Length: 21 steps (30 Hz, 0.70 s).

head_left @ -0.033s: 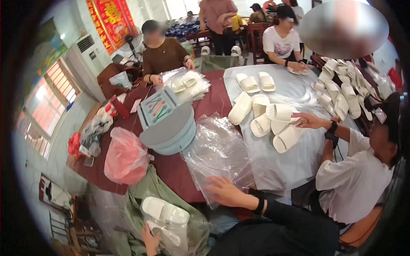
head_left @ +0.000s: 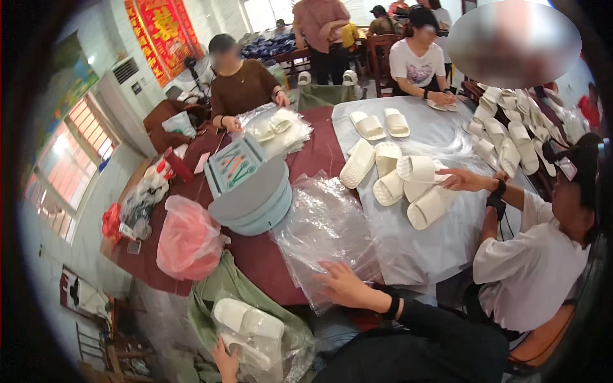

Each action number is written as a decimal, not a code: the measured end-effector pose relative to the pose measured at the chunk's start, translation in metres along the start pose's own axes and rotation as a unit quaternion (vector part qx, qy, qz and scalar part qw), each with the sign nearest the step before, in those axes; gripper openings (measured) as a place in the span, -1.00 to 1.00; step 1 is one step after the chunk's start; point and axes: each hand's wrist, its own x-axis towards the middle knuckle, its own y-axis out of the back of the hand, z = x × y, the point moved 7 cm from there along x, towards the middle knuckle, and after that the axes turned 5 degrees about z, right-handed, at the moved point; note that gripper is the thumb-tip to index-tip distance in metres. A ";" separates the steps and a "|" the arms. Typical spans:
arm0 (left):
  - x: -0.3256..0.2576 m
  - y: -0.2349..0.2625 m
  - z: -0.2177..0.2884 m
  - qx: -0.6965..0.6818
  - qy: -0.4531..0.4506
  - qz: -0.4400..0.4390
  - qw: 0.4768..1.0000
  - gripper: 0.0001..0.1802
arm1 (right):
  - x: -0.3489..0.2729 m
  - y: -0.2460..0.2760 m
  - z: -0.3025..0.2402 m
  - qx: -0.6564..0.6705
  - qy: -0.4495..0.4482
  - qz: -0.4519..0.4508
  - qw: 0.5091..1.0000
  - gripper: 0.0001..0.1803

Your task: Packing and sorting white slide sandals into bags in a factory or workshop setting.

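Observation:
A pair of white slippers (head_left: 249, 322) in a clear plastic bag lies on a green sack (head_left: 214, 281) at the lower left. My left hand (head_left: 227, 359) grips the bag's left edge, its fingers against the slippers. My right hand (head_left: 345, 285) hovers at or just above the near edge of a stack of clear plastic bags (head_left: 325, 220), fingers stretched out and nothing held. Whether its fingertips touch the plastic, I cannot tell. Several loose white slippers (head_left: 389, 182) lie to the right of the bags, on a pale sheet.
A blue-grey box (head_left: 252, 207) and a pink plastic bag (head_left: 189, 237) stand on the dark red cloth. A co-worker's hand (head_left: 463, 179) reaches to the slippers from the right. Across the table, another person handles bagged slippers (head_left: 278, 127). More slippers (head_left: 504, 137) are heaped at far right.
My right hand has shifted slightly to the right over the clear bags. My left hand stays at the bagged slippers.

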 end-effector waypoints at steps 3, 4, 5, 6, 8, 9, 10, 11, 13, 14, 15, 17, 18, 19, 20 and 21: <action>0.034 -0.002 -0.034 0.050 0.052 -0.019 0.997 -0.37 | -0.014 0.033 0.031 -0.006 -0.028 0.077 0.997 -0.48; 0.052 -0.005 -0.040 0.052 0.050 -0.019 0.997 -0.37 | -0.013 0.035 0.038 0.018 -0.029 0.115 0.993 -0.48; 0.066 0.004 -0.035 0.038 0.046 0.001 0.998 -0.38 | -0.016 0.038 0.045 0.018 -0.031 0.126 0.991 -0.48; 0.077 0.011 -0.031 0.023 0.043 0.021 0.999 -0.39 | -0.019 0.043 0.057 0.003 -0.059 0.162 0.985 -0.47; 0.101 0.026 -0.021 -0.005 0.033 0.056 0.998 -0.41 | -0.027 0.048 0.077 -0.010 -0.094 0.208 0.974 -0.45; 0.110 0.034 -0.018 -0.019 0.031 0.073 0.997 -0.41 | -0.030 0.045 0.090 -0.056 -0.143 0.180 0.972 -0.43; 0.118 0.041 -0.015 -0.035 0.028 0.090 0.995 -0.42 | -0.033 0.041 0.102 -0.102 -0.191 0.151 0.965 -0.40; 0.125 0.047 -0.013 -0.052 0.027 0.106 0.993 -0.43 | -0.036 0.039 0.105 -0.099 -0.192 0.157 0.964 -0.40; 0.136 0.054 -0.010 -0.086 0.028 0.136 0.987 -0.45 | -0.042 0.023 0.116 -0.095 -0.226 0.097 0.965 -0.35; 0.139 0.056 -0.009 -0.105 0.029 0.149 0.983 -0.45 | -0.046 0.018 0.118 -0.094 -0.226 0.099 0.965 -0.35; 0.141 0.057 -0.009 -0.123 0.033 0.162 0.979 -0.46 | -0.050 0.010 0.118 -0.123 -0.218 0.077 0.965 -0.34; 0.140 0.056 -0.014 -0.157 0.045 0.185 0.969 -0.48 | -0.053 0.001 0.116 -0.149 -0.210 0.048 0.965 -0.33; 0.138 0.054 -0.018 -0.174 0.053 0.196 0.964 -0.49 | -0.054 0.000 0.115 -0.143 -0.212 0.040 0.966 -0.33; 0.133 0.051 -0.024 -0.188 0.062 0.203 0.959 -0.49 | -0.057 -0.003 0.113 -0.136 -0.218 0.030 0.966 -0.32; 0.127 0.048 -0.031 -0.201 0.072 0.210 0.954 -0.50 | -0.059 -0.006 0.114 -0.132 -0.221 0.020 0.966 -0.32; 0.121 0.044 -0.039 -0.213 0.083 0.216 0.949 -0.51 | -0.057 -0.008 0.118 -0.154 -0.211 0.027 0.965 -0.32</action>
